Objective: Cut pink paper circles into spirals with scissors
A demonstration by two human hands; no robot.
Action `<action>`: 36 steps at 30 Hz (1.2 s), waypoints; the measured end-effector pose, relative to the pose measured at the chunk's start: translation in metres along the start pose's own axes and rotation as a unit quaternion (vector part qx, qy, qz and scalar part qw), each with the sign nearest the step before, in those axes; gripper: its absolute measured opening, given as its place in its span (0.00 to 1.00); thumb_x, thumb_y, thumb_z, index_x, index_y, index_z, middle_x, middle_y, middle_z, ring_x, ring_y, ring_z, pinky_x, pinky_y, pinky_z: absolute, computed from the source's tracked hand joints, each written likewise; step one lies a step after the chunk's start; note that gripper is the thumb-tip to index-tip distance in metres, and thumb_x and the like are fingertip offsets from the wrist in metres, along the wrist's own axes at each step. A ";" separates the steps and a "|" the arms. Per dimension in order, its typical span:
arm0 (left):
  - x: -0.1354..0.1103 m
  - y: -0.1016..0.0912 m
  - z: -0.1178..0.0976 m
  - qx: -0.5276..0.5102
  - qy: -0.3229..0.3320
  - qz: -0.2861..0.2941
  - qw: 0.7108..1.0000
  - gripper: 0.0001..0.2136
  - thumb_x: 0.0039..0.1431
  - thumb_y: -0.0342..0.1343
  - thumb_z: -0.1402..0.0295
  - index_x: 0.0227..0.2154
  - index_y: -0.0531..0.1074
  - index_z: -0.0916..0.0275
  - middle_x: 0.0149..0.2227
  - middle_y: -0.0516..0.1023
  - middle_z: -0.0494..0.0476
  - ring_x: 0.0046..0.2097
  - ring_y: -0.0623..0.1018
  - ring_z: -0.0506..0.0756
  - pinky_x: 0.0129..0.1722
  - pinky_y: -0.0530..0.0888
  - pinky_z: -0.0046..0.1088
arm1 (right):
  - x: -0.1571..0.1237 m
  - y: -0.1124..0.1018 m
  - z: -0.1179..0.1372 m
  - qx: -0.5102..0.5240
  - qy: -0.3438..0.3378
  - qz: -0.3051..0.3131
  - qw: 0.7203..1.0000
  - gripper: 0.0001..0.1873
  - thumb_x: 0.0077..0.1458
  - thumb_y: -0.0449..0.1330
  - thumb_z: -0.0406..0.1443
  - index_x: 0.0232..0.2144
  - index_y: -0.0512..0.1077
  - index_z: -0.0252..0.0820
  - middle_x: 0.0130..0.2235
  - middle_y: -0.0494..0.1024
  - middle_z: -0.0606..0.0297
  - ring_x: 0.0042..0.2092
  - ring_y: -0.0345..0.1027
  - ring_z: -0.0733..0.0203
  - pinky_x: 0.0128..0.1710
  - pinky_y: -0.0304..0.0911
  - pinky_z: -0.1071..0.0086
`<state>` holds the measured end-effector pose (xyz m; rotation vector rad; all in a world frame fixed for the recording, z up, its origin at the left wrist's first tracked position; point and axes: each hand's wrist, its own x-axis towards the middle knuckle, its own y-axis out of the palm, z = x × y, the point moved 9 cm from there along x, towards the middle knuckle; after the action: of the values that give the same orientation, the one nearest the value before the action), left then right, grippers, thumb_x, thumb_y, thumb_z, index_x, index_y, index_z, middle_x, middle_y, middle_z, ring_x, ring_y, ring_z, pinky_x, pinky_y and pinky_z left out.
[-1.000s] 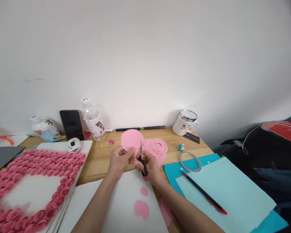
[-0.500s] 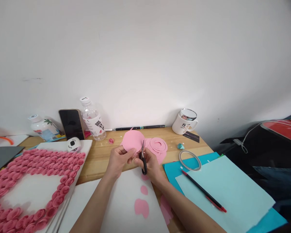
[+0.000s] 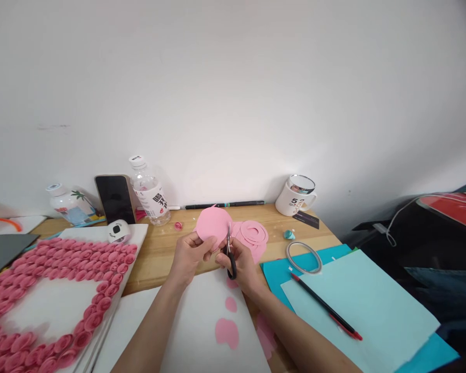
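1. Head view: I see the person's left hand (image 3: 189,253) closed in a pinch, thumb on top, gripping a pink paper disc (image 3: 213,224) by its lower edge.

2. Their right hand (image 3: 241,263) is curled round the black handles of a pair of scissors (image 3: 231,264). The blades point up and away from the person, right along the disc's right-hand edge; from here I can't tell how far they are parted.

3. That disc is held up over the desk (image 3: 155,259), near the middle, with a pile of pink paper rings and rounds (image 3: 257,251) lying just beyond the right hand.

4. Below the wrists, a white sheet (image 3: 186,331) carries pink scraps, a small round one (image 3: 231,304) and a larger notched one (image 3: 227,333).

5. Over on the left lies a white board (image 3: 54,305) bordered with rolled pink paper flowers (image 3: 93,321), a white rounded gadget (image 3: 118,231) resting at its far edge.

6. Along the wall stand a phone (image 3: 115,201), a clear bottle (image 3: 150,194) and a white mug (image 3: 289,199), with a black pen (image 3: 241,203) lying between bottle and mug.

7. To the right, a pale blue sheet (image 3: 380,305) overlaps a brighter blue one (image 3: 274,274); on them I spot a grey ring (image 3: 320,266) and a black pen with red ends (image 3: 326,305).
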<state>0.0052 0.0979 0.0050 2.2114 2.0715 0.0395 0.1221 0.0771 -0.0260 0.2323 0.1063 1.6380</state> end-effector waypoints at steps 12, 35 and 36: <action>0.002 -0.002 0.003 -0.023 -0.002 0.003 1.000 0.14 0.44 0.62 0.62 0.16 0.65 0.65 0.14 0.65 0.46 0.17 0.61 0.43 0.19 0.57 0.22 | -0.001 -0.001 -0.004 -0.014 0.019 -0.004 1.000 0.14 0.43 0.65 0.39 0.27 0.63 0.41 0.17 0.63 0.75 0.19 0.52 0.71 0.20 0.48 0.75; 0.000 0.002 0.001 0.027 -0.014 0.010 0.999 0.14 0.43 0.61 0.63 0.13 0.63 0.64 0.12 0.63 0.46 0.17 0.60 0.44 0.19 0.56 0.22 | 0.002 -0.002 0.009 -0.009 -0.018 0.002 1.000 0.20 0.40 0.68 0.43 0.29 0.63 0.40 0.22 0.63 0.73 0.24 0.51 0.70 0.23 0.47 0.74; 0.000 0.001 0.001 0.027 -0.014 0.008 1.000 0.15 0.43 0.61 0.63 0.13 0.63 0.64 0.12 0.63 0.46 0.17 0.60 0.44 0.19 0.56 0.22 | 0.002 -0.002 0.009 -0.010 -0.016 0.001 1.000 0.20 0.40 0.68 0.42 0.29 0.63 0.40 0.22 0.63 0.73 0.24 0.50 0.70 0.23 0.47 0.74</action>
<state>0.0067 0.0978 0.0045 2.2467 2.0648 -0.0456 0.1261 0.0787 -0.0177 0.2444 0.0657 1.6364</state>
